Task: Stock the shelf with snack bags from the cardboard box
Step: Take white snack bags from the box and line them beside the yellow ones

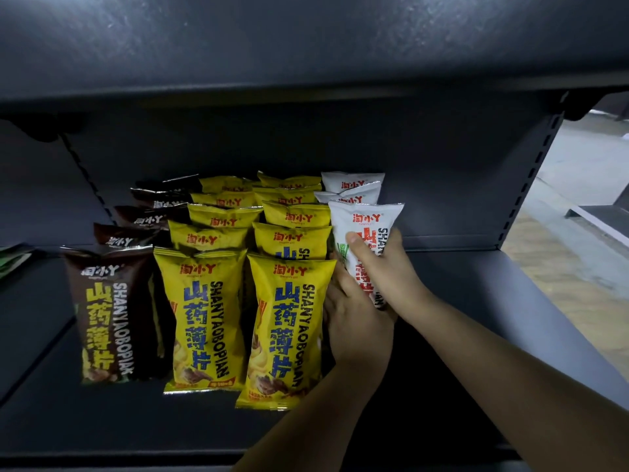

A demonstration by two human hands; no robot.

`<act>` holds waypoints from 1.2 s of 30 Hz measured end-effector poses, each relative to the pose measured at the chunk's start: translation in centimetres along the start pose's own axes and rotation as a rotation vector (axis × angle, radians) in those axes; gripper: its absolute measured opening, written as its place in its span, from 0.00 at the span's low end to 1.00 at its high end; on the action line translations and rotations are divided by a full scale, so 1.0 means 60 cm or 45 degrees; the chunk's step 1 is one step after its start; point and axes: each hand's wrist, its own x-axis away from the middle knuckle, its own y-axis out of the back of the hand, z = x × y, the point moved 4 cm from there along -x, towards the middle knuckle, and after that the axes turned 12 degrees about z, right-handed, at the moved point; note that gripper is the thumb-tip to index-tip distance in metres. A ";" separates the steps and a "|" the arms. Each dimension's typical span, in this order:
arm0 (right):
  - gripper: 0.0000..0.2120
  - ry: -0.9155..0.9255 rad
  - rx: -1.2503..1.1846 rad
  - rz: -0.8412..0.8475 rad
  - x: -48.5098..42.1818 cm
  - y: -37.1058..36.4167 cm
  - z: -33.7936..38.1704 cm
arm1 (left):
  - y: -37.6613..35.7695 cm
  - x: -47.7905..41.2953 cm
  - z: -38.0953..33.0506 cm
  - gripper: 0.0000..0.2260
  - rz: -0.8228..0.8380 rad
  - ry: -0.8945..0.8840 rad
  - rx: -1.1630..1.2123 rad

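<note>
The white snack bag, probably light, puffy and crush-prone, is gripped mid-body by the right hand at 3 o'clock of the 2 yellow rows on the shelf, the left hand is pressed at its bottom, grip there can't be told.
</note>
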 end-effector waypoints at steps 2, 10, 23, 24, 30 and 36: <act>0.35 0.182 0.323 -0.219 0.016 0.009 0.013 | 0.002 0.001 -0.002 0.38 -0.007 0.020 0.007; 0.36 0.634 1.532 -0.156 0.026 -0.013 0.062 | 0.022 0.005 -0.022 0.22 -0.172 -0.057 -0.249; 0.36 0.469 1.608 -0.102 -0.001 -0.012 0.044 | 0.007 0.002 -0.012 0.38 0.010 0.037 -0.136; 0.35 0.486 1.565 -0.085 0.003 -0.010 0.045 | 0.002 0.000 -0.007 0.42 0.054 0.046 -0.111; 0.26 0.591 1.387 -0.102 0.066 0.027 0.051 | 0.010 0.004 -0.008 0.40 -0.018 0.023 -0.049; 0.16 0.528 1.390 -0.060 0.169 0.077 0.018 | 0.037 0.032 -0.032 0.33 -0.103 -0.059 -0.073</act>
